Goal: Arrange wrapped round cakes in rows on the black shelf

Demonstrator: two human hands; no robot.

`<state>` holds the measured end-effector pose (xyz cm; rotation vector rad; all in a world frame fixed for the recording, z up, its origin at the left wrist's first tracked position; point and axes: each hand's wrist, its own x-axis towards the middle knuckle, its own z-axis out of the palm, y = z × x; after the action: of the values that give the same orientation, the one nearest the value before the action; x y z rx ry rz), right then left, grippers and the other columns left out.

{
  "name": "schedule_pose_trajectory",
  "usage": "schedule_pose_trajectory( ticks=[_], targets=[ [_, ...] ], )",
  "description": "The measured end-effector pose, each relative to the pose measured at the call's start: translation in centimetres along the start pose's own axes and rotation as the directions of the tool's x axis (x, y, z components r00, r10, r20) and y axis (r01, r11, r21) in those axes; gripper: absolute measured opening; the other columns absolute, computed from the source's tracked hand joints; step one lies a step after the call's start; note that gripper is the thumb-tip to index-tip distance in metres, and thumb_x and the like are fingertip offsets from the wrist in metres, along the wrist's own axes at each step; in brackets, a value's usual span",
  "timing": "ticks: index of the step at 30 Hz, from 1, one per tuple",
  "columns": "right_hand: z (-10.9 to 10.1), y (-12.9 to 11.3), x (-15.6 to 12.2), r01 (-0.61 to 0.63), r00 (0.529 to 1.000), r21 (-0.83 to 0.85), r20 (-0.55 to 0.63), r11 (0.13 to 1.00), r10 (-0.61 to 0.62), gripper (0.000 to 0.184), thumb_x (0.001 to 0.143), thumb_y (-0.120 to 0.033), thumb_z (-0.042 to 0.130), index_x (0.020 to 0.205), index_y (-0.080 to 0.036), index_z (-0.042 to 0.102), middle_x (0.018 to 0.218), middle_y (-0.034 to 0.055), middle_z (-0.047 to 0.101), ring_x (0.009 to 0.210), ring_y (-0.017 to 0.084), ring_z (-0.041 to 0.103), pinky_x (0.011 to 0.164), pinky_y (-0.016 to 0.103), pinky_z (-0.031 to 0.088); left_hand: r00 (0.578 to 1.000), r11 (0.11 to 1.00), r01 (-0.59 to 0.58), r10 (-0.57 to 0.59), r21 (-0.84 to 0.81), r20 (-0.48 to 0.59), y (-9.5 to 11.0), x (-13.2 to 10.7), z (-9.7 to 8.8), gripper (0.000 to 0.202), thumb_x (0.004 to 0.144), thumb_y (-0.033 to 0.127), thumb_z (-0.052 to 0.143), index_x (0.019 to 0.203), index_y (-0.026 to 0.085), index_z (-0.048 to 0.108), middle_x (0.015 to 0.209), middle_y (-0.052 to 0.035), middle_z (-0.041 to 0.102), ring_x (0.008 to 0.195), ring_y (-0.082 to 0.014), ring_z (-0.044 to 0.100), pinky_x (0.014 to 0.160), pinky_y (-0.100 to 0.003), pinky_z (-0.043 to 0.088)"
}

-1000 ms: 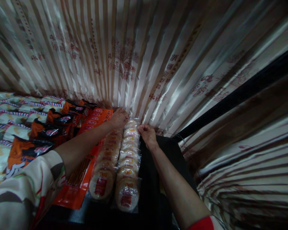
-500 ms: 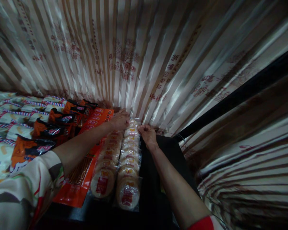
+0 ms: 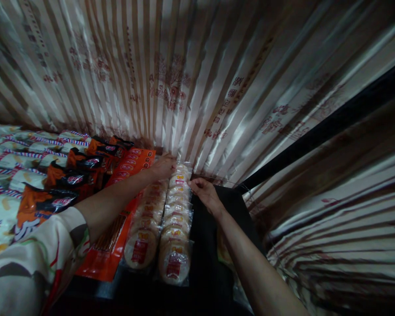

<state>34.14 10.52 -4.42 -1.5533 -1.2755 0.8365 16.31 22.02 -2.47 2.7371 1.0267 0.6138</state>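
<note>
Two rows of round, flat crackers in clear wrappers lie overlapping on the black table: a left row (image 3: 141, 251) and a right row (image 3: 175, 259). My left hand (image 3: 164, 167) reaches across the left row to the far end of the right one. Its curled fingers pinch the left edge of a far cracker packet (image 3: 181, 177). Opposite, my right hand (image 3: 204, 191) has thumb and forefinger together at the wrapper's right edge. The fingertips are small and dim here.
Left of the crackers lies an orange packet of brown sticks (image 3: 102, 263). Beyond it are orange-and-black snack bags (image 3: 70, 177) and several white bags (image 3: 26, 177). Pleated printed cloth (image 3: 171, 79) hangs behind. A black bar (image 3: 303, 142) slants at right. Another packet (image 3: 225, 250) shows partly behind my right forearm.
My right hand has shifted slightly towards me along the right row's edge. My left hand stays at the far end, nearly unmoved. More of the packet behind my right forearm shows.
</note>
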Motion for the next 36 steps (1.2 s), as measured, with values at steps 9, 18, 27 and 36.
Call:
schedule_pose_trajectory(
  ticks=[9, 18, 27, 36],
  targets=[
    [0.4, -0.3, -0.3, -0.046, 0.999, 0.066, 0.026, 0.997, 0.045, 0.033, 0.055, -0.047, 0.071, 0.061, -0.018, 0.057, 0.058, -0.0035, 0.053, 0.055, 0.009, 0.044, 0.056, 0.025, 0.037, 1.000, 0.999, -0.013, 0.012, 0.034, 0.010, 0.4, -0.2, -0.3, 0.012, 0.075, 0.015, 0.053, 0.070, 0.014, 0.064, 0.083, -0.0065, 0.062, 0.090, -0.0183, 0.051, 0.084, -0.029, 0.041],
    [0.8, 0.8, -0.1, 0.005, 1.000, 0.030, -0.019, 1.000, -0.004, 0.026, 0.060, -0.043, 0.067, 0.060, -0.019, 0.056, 0.059, -0.0028, 0.054, 0.056, 0.010, 0.045, 0.058, 0.025, 0.038, 0.998, 0.996, -0.058, 0.060, 0.074, -0.015, 0.9, -0.8, -1.1, 0.012, 0.077, 0.017, 0.052, 0.074, 0.014, 0.063, 0.084, -0.0067, 0.061, 0.094, -0.0207, 0.048, 0.086, -0.031, 0.041],
    [1.0, 1.2, -0.1, 0.050, 0.996, -0.044, -0.068, 0.998, -0.053, 0.030, 0.064, -0.050, 0.063, 0.062, -0.020, 0.057, 0.063, -0.0007, 0.058, 0.059, 0.012, 0.048, 0.061, 0.026, 0.042, 1.000, 0.998, 0.014, -0.013, 0.054, -0.018, 3.1, -3.0, -2.5, 0.017, 0.081, 0.017, 0.045, 0.079, 0.017, 0.062, 0.085, -0.0044, 0.061, 0.081, -0.0158, 0.055, 0.075, -0.027, 0.045],
    [1.4, 1.3, 0.1, 0.084, 0.990, -0.083, -0.107, 0.993, -0.093, 0.033, 0.065, -0.053, 0.060, 0.062, -0.021, 0.057, 0.062, -0.0003, 0.059, 0.060, 0.013, 0.050, 0.061, 0.026, 0.040, 0.990, 0.996, -0.027, 0.015, 0.082, 0.139, 3.4, -4.2, -2.1, 0.016, 0.078, 0.016, 0.048, 0.078, 0.015, 0.064, 0.083, -0.0070, 0.063, 0.073, -0.0160, 0.058, 0.066, -0.025, 0.046]
  ],
)
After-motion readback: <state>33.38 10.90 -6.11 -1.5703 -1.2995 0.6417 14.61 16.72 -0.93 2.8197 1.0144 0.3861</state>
